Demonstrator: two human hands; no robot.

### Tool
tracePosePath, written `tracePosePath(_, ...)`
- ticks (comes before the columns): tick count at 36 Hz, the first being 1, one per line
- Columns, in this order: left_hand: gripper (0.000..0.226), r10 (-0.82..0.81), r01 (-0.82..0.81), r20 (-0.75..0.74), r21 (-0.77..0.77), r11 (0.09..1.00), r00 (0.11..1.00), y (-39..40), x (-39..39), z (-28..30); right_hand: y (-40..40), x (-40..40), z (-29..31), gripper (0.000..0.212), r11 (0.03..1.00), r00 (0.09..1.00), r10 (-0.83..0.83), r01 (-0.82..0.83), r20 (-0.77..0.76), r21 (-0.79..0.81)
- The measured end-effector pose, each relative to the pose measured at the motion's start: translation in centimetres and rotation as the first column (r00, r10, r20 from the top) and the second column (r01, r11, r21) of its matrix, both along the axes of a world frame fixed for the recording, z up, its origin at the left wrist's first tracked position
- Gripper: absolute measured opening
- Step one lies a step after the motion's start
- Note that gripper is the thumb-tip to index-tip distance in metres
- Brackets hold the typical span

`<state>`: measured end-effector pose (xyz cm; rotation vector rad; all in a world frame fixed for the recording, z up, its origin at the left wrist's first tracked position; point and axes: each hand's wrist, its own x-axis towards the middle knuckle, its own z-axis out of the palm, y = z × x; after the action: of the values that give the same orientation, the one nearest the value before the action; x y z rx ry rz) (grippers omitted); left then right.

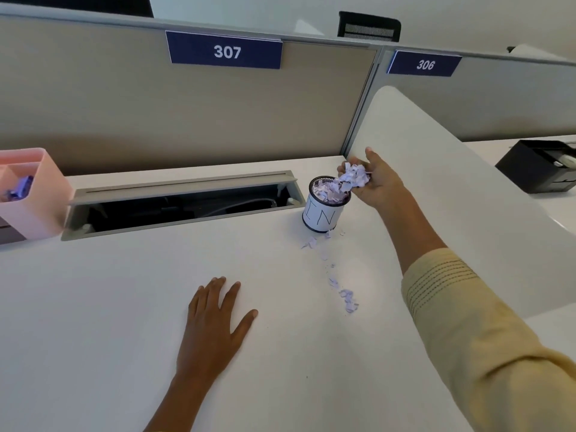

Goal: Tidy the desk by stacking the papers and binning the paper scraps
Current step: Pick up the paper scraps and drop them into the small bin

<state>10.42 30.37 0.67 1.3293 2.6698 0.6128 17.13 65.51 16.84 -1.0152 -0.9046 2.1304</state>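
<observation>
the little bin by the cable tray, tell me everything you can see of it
The bin is a small upright cylinder, a dark mesh cup wrapped in white paper with handwritten letters. It stands on the white desk, right of the open cable tray. It is heaped to the rim with pale purple scraps. The right hand holds a clump of scraps over its rim; loose scraps trail in front.

Left hand (215,319) is lying flat, palm down, fingers straight and spread, bare forearm running in from the bottom edge; right arm in a pale yellow knitted sleeve (486,338) is reaching forward; right hand (375,182) is tilting palm-sideways, fingers curling round a clump of torn lilac paper scraps (353,176).
</observation>
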Motion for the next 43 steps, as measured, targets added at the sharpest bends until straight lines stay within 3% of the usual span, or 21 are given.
tracePosePath(6, 0.067, 0.002, -0.002, -0.006, 0.001, 1.000, 1.000, 0.0, 0.0, 0.0, -1.0, -1.5, -1.7, 0.047, 0.943, 0.977, -0.017, -0.055, 0.211, 0.329)
tracePosePath(10, 0.067, 0.000, 0.000, -0.008, -0.002, 1.000, 1.000, 0.1, 0.0, -0.1, -1.2, -1.3, -1.7, 0.053, 0.829, 0.948, -0.028, -0.155, 0.316, 0.537)
tracePosePath(13, 0.068, -0.001, 0.001, -0.004, -0.008, 1.000, 1.000, 0.0, 0.0, 0.0, -2.3, -0.4, -2.1, 0.041, 0.666, 0.917, -0.124, -0.206, 0.380, 0.717)
tracePosePath(16, 0.069, -0.004, 0.004, 0.013, -0.019, 1.000, 1.000, 0.0, 0.0, 0.0, -3.7, 0.9, -3.8, 0.032, 0.360, 0.826, -0.235, -0.416, 0.513, 0.835)
tracePosePath(18, 0.070, -0.003, 0.004, 0.027, -0.026, 1.000, 1.000, 0.0, -0.1, 0.0, -4.2, 1.3, -5.5, 0.037, 0.137, 0.760, -0.259, -0.582, 0.596, 0.802)
tracePosePath(20, 0.070, -0.004, 0.005, 0.027, -0.027, 1.000, 1.000, -0.1, 0.0, 0.0, -4.5, 1.4, -6.6, 0.043, 0.013, 0.670, -0.301, -0.709, 0.679, 0.705)
tracePosePath(23, 0.067, -0.007, 0.007, 0.010, -0.024, 1.000, 1.000, -0.1, 0.1, 0.2, -4.8, 1.2, -7.0, 0.049, -0.054, 0.550, -0.376, -0.817, 0.746, 0.575)
tracePosePath(26, 0.067, -0.001, 0.001, 0.008, -0.016, 1.000, 1.000, -0.1, 0.1, 0.3, -4.9, 0.7, -6.6, 0.049, -0.094, 0.495, -0.426, -0.857, 0.758, 0.507)
tracePosePath(28, 0.067, 0.002, -0.002, 0.000, -0.004, 1.000, 1.000, -0.1, 0.1, 0.3, -4.6, 0.2, -6.5, 0.050, -0.082, 0.490, -0.449, -0.856, 0.748, 0.511)
tracePosePath(31, 0.068, -0.002, 0.002, -0.010, 0.006, 1.000, 1.000, -0.1, 0.1, 0.4, -4.4, -0.5, -5.8, 0.056, 0.023, 0.473, -0.369, -0.856, 0.800, 0.517)
tracePosePath(33, 0.068, 0.000, 0.000, -0.016, 0.017, 1.000, 1.000, 0.0, 0.2, 0.3, -4.2, -0.7, -4.9, 0.059, 0.142, 0.554, -0.285, -0.783, 0.782, 0.606)
tracePosePath(35, 0.068, 0.004, -0.003, -0.019, 0.027, 1.000, 1.000, 0.0, 0.2, 0.2, -3.9, -0.3, -3.6, 0.058, 0.291, 0.704, -0.292, -0.580, 0.648, 0.761)
tracePosePath(37, 0.069, 0.011, -0.011, -0.016, 0.026, 1.000, 1.000, 0.0, 0.2, 0.1, -2.9, 0.3, -2.9, 0.053, 0.442, 0.821, -0.354, -0.274, 0.447, 0.854)
tracePosePath(40, 0.071, 0.025, -0.026, 0.002, 0.013, 1.000, 1.000, 0.0, 0.2, 0.0, -0.6, 1.2, -3.2, 0.043, 0.617, 0.848, -0.436, 0.040, 0.300, 0.786)
tracePosePath(43, 0.071, 0.035, -0.035, 0.001, 0.016, 0.999, 0.999, 0.0, 0.3, -0.1, 1.3, 2.1, -5.2, 0.024, 0.692, 0.811, -0.430, 0.014, 0.396, 0.722)
